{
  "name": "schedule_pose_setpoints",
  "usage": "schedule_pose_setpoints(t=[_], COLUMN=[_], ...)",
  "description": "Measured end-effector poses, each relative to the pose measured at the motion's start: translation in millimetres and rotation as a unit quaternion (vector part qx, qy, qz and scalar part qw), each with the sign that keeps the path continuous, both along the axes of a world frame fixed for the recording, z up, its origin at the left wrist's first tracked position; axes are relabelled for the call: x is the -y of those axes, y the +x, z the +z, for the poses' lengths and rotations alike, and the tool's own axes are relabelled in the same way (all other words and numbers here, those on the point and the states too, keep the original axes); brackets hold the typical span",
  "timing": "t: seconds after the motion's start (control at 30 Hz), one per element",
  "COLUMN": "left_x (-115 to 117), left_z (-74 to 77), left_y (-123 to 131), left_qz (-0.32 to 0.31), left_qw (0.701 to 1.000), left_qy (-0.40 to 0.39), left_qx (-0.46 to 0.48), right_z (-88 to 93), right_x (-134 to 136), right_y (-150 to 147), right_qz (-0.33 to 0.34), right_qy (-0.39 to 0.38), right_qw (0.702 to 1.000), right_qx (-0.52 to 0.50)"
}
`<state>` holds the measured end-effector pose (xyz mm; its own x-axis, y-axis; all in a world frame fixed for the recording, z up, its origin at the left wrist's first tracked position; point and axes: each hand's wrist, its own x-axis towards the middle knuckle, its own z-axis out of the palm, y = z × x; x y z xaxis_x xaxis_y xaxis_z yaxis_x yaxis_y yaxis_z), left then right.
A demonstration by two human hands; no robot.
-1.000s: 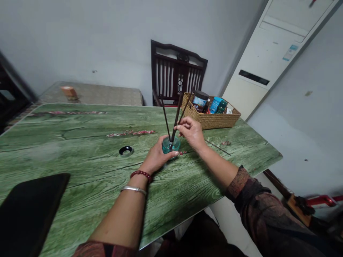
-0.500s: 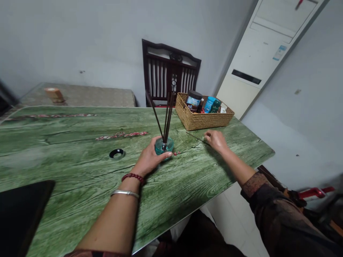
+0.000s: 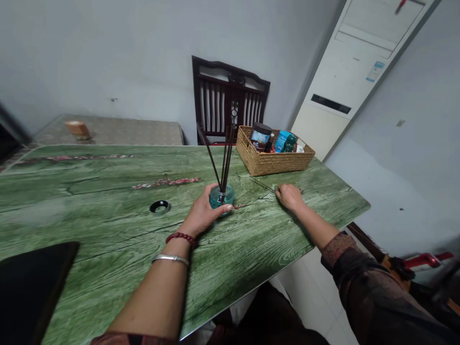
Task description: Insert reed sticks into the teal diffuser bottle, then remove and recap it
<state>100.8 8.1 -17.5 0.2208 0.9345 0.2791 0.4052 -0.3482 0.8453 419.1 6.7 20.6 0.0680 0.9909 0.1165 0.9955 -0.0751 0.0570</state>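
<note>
glass diffuser bottle of teal liquid, on the green wood-grain table. dark reed sticks rise from its neck, long axes fanning upward and away, one leaning left. left hand curled around the bottle. right hand apart, fingers curled against the table, any pinch unclear, near the wicker basket.

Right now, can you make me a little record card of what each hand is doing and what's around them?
Left hand: holding a teal glass reed diffuser bottle
In the bottle: dark reed sticks, standing up and fanned slightly
Right hand: resting on the green wood-print tabletop, holding nothing I can see
Beyond the hands: a wicker basket with a dark-lidded jar
Also on the table: a black ring
</note>
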Motion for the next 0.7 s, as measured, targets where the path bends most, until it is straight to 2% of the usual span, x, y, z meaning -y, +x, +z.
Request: schedule_pose_setpoints(t=[0.07, 0.13, 0.2, 0.3, 0.37, 0.4, 0.47, 0.53, 0.7], left_x=[0, 0, 0, 1, 1, 1, 0, -1, -1], left_z=[-0.2, -0.4, -0.3, 0.4, 0.5, 0.3, -0.6, -1.6, -2.0], left_y=[0, 0, 0, 0, 0, 0, 0, 0, 0], left_qz=[-0.002, -0.005, -0.005, -0.001, 0.000, -0.001, -0.003, -0.003, 0.004], left_qw=[1.000, 1.000, 1.000, 1.000, 1.000, 1.000, 1.000, 1.000, 0.999], left_qy=[-0.001, -0.003, -0.005, -0.006, -0.005, -0.003, 0.002, 0.008, 0.006], left_qx=[0.002, 0.004, 0.002, -0.001, 0.002, 0.005, 0.006, 0.012, 0.036], right_z=[8.6, 22.0, 39.2, 67.1, 82.6, 88.4, 95.4, 96.2, 79.3], right_x=[0, -1, -2, 0, 3, 5, 6, 3, -13], right_y=[-3, -9, -20, -47, -70, -82, -102, -118, -137], right_qz=[0.028, 0.069, 0.113, 0.179, 0.215, 0.227, 0.243, 0.254, 0.256], right_qy=[0.048, 0.122, 0.169, 0.165, 0.162, 0.163, 0.164, 0.162, 0.148], right_qw=[0.996, 0.970, 0.913, 0.796, 0.736, 0.719, 0.704, 0.702, 0.711], right_qx=[-0.068, -0.196, -0.353, -0.554, -0.621, -0.637, -0.647, -0.645, -0.638])
